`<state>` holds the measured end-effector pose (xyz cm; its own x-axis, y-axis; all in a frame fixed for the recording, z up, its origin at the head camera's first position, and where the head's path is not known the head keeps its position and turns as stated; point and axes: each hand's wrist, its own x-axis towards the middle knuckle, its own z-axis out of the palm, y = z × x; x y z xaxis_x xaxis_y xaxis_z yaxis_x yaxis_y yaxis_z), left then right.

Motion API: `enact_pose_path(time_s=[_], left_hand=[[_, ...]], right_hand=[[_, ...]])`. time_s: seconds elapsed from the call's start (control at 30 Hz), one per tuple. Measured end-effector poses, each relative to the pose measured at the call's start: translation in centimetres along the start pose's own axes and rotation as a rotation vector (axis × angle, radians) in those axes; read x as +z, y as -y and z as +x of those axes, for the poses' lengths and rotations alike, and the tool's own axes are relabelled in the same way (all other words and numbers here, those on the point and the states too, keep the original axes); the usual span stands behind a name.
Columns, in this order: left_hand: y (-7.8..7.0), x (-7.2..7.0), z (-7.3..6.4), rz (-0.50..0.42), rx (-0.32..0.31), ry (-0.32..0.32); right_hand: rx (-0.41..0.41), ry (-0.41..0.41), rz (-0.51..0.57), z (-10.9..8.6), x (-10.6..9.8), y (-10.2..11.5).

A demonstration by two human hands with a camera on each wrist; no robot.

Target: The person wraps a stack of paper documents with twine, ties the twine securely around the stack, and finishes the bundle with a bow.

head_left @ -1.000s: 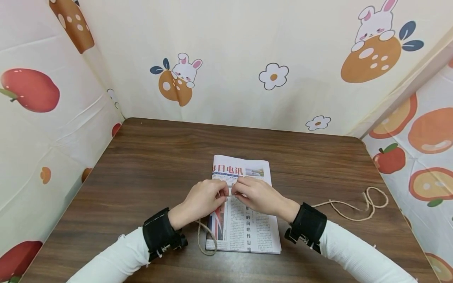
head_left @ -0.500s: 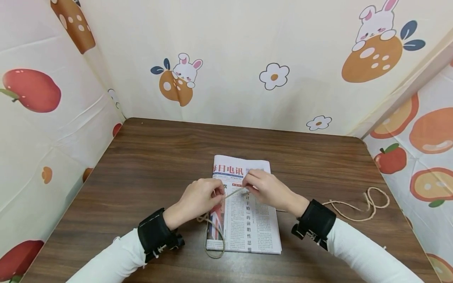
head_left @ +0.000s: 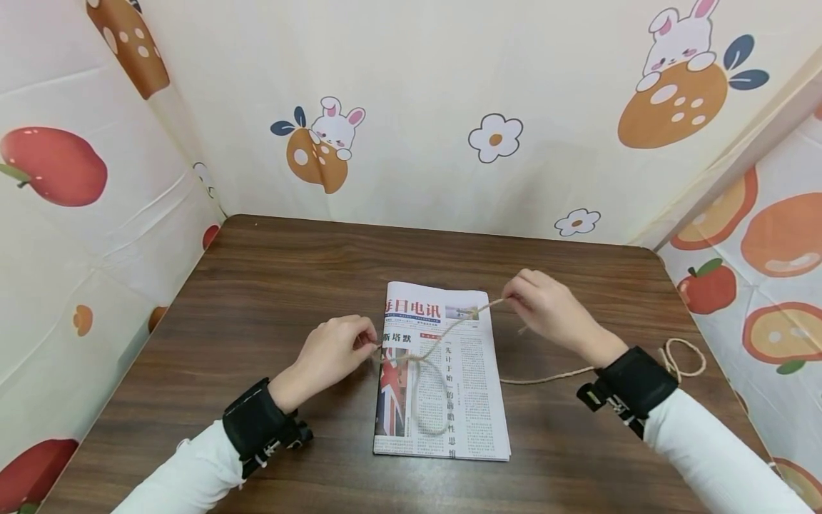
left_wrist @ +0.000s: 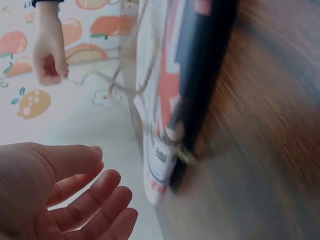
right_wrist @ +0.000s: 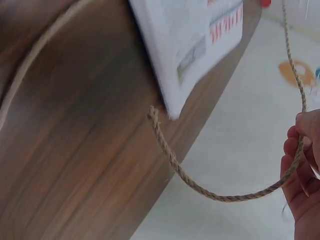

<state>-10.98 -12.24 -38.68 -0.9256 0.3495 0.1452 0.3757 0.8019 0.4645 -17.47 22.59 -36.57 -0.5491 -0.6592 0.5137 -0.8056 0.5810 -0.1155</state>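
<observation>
A folded newspaper [head_left: 478, 407] lies on the table, its long sides running away from me. My right hand [head_left: 555, 314] pinches a thin twine rope [head_left: 443, 334] beyond the paper's far right corner. From there the rope slants down across the paper to its left edge, with a loose loop over the print. In the right wrist view a short free end of the rope [right_wrist: 230, 198] hangs below the fingers. My left hand [head_left: 329, 355] is beside the paper's left edge; in the left wrist view its fingers [left_wrist: 107, 182] are loosely bent with nothing between them.
More rope [head_left: 546, 378] runs from the paper's right edge across the brown wooden table [head_left: 308, 264], partly behind my right wrist, to a curled end [head_left: 690, 357] at the right. Printed cloth [head_left: 411, 164] hangs behind the table and along both sides.
My hands have drawn apart: the right has moved right and away with the rope, the left leftward and off it. The rope's loop has shifted from the left edge onto the paper.
</observation>
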Motion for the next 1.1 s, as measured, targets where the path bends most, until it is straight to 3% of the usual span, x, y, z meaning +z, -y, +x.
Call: enact_pose_path(time_s=[0.33, 0.8, 1.1], left_hand=[[1.2, 0.3, -0.4, 0.038, -0.001, 0.003], [1.4, 1.5, -0.5, 0.026, -0.035, 0.053], [1.4, 2.0, -0.8, 0.017, -0.030, 0.059]], right_hand=[[0.110, -0.009, -0.115, -2.6, -2.9, -4.7], [0.193, 0.079, -0.279, -6.5, -5.4, -10.3], [0.384, 0.155, -0.370, -8.5, -6.9, -11.7]])
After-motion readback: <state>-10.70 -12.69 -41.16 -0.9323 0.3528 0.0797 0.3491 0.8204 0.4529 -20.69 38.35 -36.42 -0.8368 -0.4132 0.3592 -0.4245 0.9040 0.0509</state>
